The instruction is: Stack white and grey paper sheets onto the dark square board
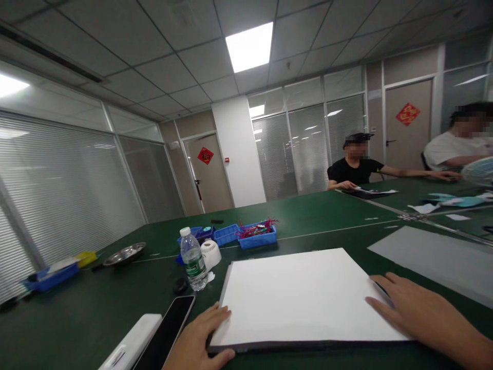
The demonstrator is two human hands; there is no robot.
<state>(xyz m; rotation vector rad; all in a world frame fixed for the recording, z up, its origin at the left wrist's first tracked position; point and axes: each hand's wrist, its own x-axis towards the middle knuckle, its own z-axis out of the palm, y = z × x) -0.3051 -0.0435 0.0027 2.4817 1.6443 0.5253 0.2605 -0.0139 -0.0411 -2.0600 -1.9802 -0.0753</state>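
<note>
Left hand lies flat on the near-left corner of the white sheet, thumb hooked round the dark board edge under it, fingers spread, not gripping anything. Right hand rests palm-down on the sheet's right edge, fingers open and loose, also holding nothing.

Sheet sits centred on the green desk, right in front of the person, on top of a thin dark backing board; looks squared up w/ the board. Surface is blank, no marks, folds or cuts visible, so I'd judge the work on it as barely begun: sheet placed and steadied, everything else left to do.

Nearby: black phone screen-down-or-off just left of the left hand, white oblong case beside it. Water bottle upright behind, green label, text too small to read. White round gadget next to the bottle. Blue trays further back, one w/ red-and-mixed clips or wires. Metal dish to the left. Grey sheet lies to the right, apart from the white one.

Writing: red diamond door decorations carry a character, not legible at this res. Two other people sit at the far-right end of the desk, their hands well apart from the person's own.
</note>
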